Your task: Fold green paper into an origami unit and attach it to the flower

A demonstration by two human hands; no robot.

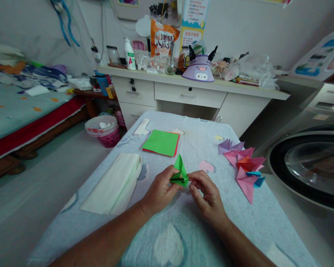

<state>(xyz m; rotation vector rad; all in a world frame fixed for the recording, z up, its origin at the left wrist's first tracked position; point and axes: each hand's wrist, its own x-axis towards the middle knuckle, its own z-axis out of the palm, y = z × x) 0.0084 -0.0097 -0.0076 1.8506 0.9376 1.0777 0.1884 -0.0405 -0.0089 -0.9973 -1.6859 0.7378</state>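
My left hand [163, 187] pinches a piece of green folded origami paper [180, 172] between thumb and fingers, above the table. One pointed flap of the paper stands up, and smaller folded layers show below it. My right hand [207, 193] is at the paper's right edge, with its fingers bent and the index fingertip against the edge; the exact grip there is hard to see. Beyond my hands lies a stack of square paper sheets [161, 142], green on top with red showing beneath. Folded paper pieces [246, 163] in purple, pink, orange and blue lie to the right.
A patterned cloth covers the table [167, 230]. On its left lie a pale folded sheet or bag [114, 185] and a narrow white box [141, 127]. A bin [105, 129] stands left on the floor, a cluttered cabinet [189, 94] behind, and a washing machine [317, 148] at right.
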